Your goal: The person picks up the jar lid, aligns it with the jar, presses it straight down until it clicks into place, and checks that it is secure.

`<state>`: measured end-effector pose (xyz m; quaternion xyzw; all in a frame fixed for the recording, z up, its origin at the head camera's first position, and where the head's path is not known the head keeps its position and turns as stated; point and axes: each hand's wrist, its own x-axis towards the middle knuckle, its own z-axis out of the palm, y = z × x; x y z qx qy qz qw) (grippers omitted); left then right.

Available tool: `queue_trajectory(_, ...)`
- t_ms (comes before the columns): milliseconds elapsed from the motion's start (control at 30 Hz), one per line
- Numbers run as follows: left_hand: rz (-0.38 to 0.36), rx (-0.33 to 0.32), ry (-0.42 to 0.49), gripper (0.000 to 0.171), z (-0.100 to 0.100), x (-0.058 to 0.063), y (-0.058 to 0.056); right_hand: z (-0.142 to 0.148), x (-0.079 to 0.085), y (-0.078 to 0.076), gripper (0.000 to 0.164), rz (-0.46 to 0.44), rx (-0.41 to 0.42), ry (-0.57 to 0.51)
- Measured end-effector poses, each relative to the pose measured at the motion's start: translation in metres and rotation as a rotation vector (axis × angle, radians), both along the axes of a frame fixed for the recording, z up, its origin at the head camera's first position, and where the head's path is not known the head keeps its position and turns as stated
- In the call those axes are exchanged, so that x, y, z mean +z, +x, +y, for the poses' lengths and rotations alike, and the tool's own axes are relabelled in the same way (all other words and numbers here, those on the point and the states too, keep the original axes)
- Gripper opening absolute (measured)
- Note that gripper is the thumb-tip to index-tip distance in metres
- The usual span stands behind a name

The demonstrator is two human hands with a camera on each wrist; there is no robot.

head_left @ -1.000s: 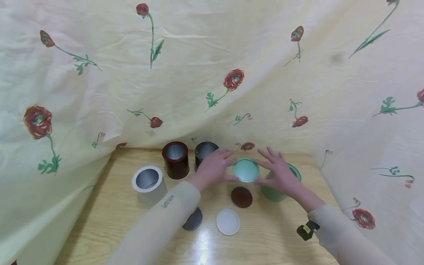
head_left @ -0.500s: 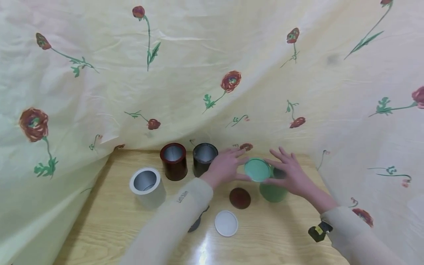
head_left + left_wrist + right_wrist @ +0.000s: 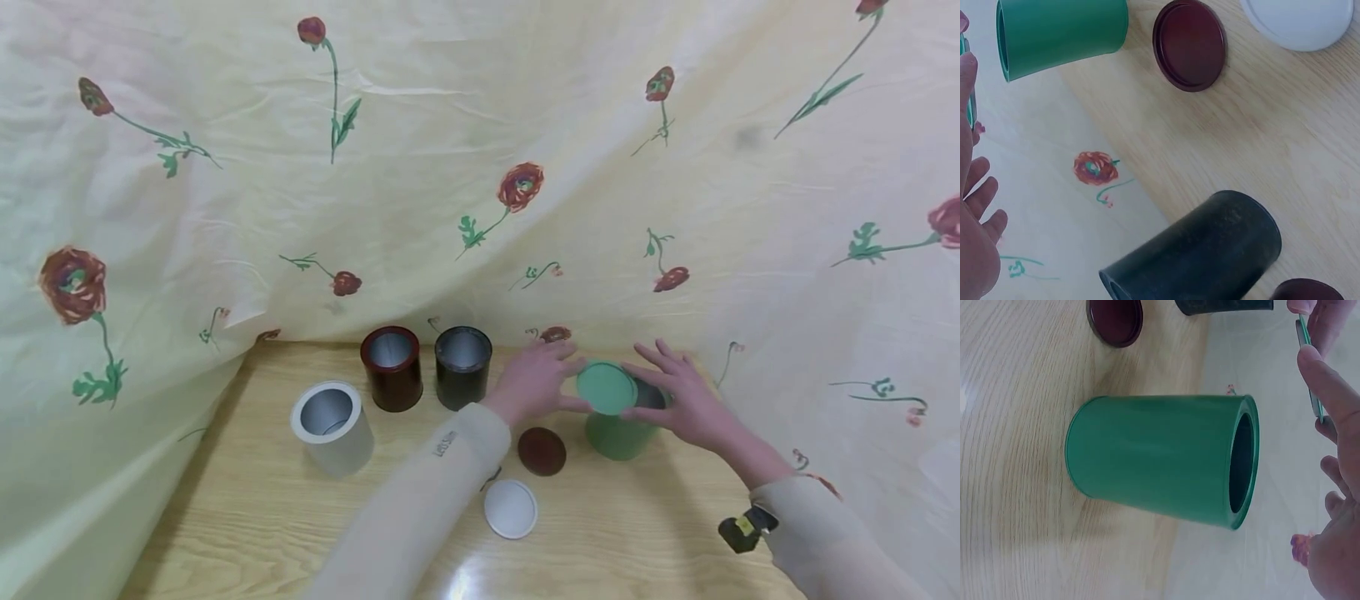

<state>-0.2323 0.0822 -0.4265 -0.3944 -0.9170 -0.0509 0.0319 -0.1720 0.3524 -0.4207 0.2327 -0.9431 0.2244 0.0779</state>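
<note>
Pinched by its edge from both sides, a green lid [image 3: 606, 387] is held level with its rim by my left hand [image 3: 534, 379] and my right hand [image 3: 688, 398]. Thumb and index finger of each hand grip it, while the other fingers spread away. Below stands an upright, uncovered green can [image 3: 618, 437], its mouth partly hidden by the lid in the head view. The right wrist view shows a gap between the lid [image 3: 1310, 375] and the rim of the can [image 3: 1246, 462], the lid being higher and off to the left.
A dark red can [image 3: 393, 379], a black can [image 3: 461, 375] and a white can [image 3: 341, 437] stand uncovered at left. A dark red lid [image 3: 542, 451] and a white lid [image 3: 511, 508] lie in front. My left sleeve covers most of a dark lid. Flowered cloth [image 3: 420, 208] hangs behind.
Both hands have carried the green lid to the right, from beside the green can to over part of its mouth. The left sleeve now hides most of the dark lid.
</note>
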Motion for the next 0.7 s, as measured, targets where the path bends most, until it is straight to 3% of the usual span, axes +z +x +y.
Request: queue_trajectory(700,0.005,-0.002,-0.034,0.083,0.032,-0.005,-0.002,0.03,-0.001,0.004,0.07,-0.046,-0.007,-0.039)
